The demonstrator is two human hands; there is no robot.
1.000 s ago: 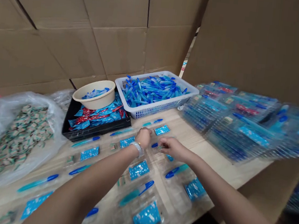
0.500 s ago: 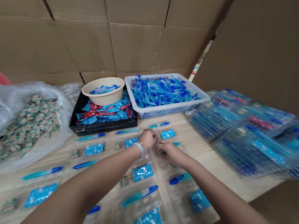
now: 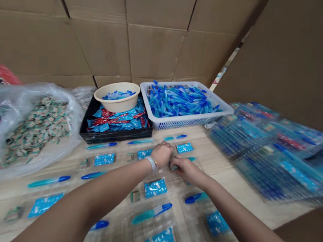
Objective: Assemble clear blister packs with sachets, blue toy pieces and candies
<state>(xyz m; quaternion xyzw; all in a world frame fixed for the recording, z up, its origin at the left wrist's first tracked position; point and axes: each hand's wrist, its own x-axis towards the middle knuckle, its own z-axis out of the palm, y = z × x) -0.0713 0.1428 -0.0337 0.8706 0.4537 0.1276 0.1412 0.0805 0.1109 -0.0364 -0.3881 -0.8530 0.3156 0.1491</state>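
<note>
- Cardboard boxes (image 3: 155,39) form a wall behind & to the right of the work area.
- Desk (image 3: 231,174): pale wood, covered w/ stock across most of its top.
- Stack of filled packs (image 3: 276,156) on the right side of the desk, several piles deep, blurred toward the edge.
- Clear plastic bag (image 3: 8,97) at far left, open, full of small green-&-white packets.
- White basket (image 3: 184,121) at back centre, heaped w/ blue pens; touches the stack's near corner.
- Black tray (image 3: 113,136) just left of the basket, holding blue & red sachets.
- Cream bowl (image 3: 117,103) sits on the black tray's back half, a few blue bits inside.
- Open blister trays (image 3: 126,236) lie in rows over the near desk, each w/ a teal pen (image 3: 152,211) & a blue sachet (image 3: 155,187).
- Left hand (image 3: 162,154): knuckles up, fingers curled under, resting on the centre blister tray (image 3: 199,164); can't tell if it clamps anything.
- Right hand (image 3: 184,167): fingers bunched together, tips touching the left hand on that same tray; grip can't be told.
- That tray lies flat mid-desk, in front of the basket, between a sachet behind & a pen in front.
- White bracelet (image 3: 152,164) on the left wrist.
</note>
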